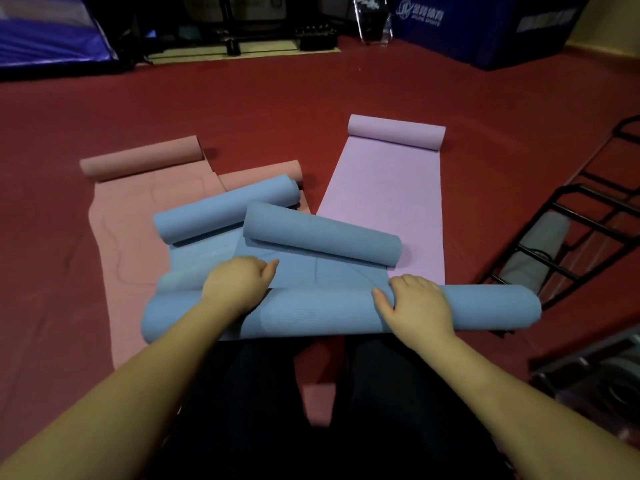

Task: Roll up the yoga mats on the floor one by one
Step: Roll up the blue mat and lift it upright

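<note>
Your L hand [239, 285] & R hand [415, 306] both curl over the blue roll [329, 313] at 6 o'clock by your knees, spread wide, prob. so it winds evenly. Its flat part [322, 271] runs twd 12, still to be rolled

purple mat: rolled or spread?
Mostly spread. The purple mat lies flat; only its far end is curled into a short roll.

Dim warm light, soft focus, wide-angle edge distortion.
</note>
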A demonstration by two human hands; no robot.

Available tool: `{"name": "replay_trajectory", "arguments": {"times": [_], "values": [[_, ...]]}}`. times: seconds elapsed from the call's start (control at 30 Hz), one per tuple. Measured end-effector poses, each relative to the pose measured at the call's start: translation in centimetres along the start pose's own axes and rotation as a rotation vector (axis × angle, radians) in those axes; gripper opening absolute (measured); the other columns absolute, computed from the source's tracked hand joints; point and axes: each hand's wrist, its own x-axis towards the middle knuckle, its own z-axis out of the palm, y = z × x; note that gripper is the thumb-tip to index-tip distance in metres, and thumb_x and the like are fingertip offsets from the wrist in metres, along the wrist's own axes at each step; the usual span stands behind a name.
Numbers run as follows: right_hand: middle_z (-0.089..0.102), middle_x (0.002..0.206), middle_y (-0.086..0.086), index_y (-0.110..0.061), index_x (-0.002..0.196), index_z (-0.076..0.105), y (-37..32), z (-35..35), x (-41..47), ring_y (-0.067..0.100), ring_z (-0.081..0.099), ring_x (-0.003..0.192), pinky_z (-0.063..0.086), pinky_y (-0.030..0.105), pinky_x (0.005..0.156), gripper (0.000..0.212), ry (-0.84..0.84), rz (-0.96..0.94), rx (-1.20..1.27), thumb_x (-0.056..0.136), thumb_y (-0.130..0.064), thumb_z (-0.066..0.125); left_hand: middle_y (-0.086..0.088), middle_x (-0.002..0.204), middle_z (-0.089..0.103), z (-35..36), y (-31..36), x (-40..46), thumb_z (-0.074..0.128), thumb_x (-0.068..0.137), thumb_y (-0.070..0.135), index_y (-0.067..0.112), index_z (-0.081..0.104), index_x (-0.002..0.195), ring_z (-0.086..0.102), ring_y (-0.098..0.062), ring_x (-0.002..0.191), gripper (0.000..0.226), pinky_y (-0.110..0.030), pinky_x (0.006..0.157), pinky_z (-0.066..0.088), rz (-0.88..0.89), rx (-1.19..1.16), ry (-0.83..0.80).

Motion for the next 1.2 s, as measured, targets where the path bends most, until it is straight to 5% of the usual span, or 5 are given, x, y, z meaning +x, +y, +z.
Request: {"name": "replay_trajectory", "arguments": {"times": [0.23, 0.37, 0.6, 1.0, 1.2], "values": [[0.068, 0.085, 0.007, -0.013, 0.084, 0.07, -0.1, -0.3, 1.6, 0.029, 0.062, 0.084, 0.043, 0.036, 0.075, 0.064, -0.112, 0.041, -0.02, 0.091, -0.059, 0.026, -0.011, 0.069, 0.061, 1.6, -0.4, -3.4, 0.033, 0.096, 0.045, 0.009, 0.06, 0.063, 0.058, -0.035, 0.072, 0.055, -0.039, 0.058, 0.042, 0.017, -0.002, 0.254], [0.068, 0.097, 0.006, -0.016, 0.092, 0.07, -0.3, -0.5, 3.1, 0.027, 0.063, 0.093, 0.041, 0.034, 0.075, 0.054, -0.194, 0.046, -0.059, 0.098, -0.056, 0.034, -0.007, 0.084, 0.066, 3.9, -1.8, -5.0, 0.032, 0.096, 0.048, 0.01, 0.067, 0.087, 0.06, -0.032, 0.081, 0.052, -0.042, 0.079, 0.042, 0.11, 0.068, 0.255], [0.07, 0.104, 0.01, -0.017, 0.098, 0.072, -0.4, -1.4, 5.4, 0.03, 0.064, 0.098, 0.046, 0.034, 0.078, 0.065, -0.409, 0.072, -0.04, 0.096, -0.061, 0.024, -0.005, 0.079, 0.065, 2.2, -1.0, -3.1, 0.02, 0.094, 0.052, 0.015, 0.066, 0.074, 0.061, -0.031, 0.081, 0.062, -0.041, 0.073, 0.042, 0.043, 0.094, 0.148], [0.055, 0.139, 0.016, -0.01, 0.129, 0.062, 1.2, -4.1, 5.5, 0.029, 0.055, 0.119, 0.042, 0.034, 0.099, 0.063, -0.839, 0.092, 0.054, 0.098, -0.056, 0.031, -0.012, 0.111, 0.068, -1.2, 1.2, -4.0, 0.017, 0.102, 0.057, 0.015, 0.068, 0.093, 0.061, -0.032, 0.106, 0.067, -0.038, 0.089, 0.045, -0.009, 0.108, -0.144], [0.066, 0.102, 0.006, -0.017, 0.09, 0.065, 1.1, -2.8, 5.3, 0.026, 0.059, 0.093, 0.047, 0.035, 0.077, 0.043, -0.518, -0.008, 0.101, 0.099, -0.047, 0.035, -0.014, 0.127, 0.063, -1.1, 0.8, -2.7, 0.017, 0.101, 0.06, 0.011, 0.068, 0.111, 0.057, -0.032, 0.117, 0.072, -0.039, 0.098, 0.042, -0.075, 0.068, -0.307]]}}
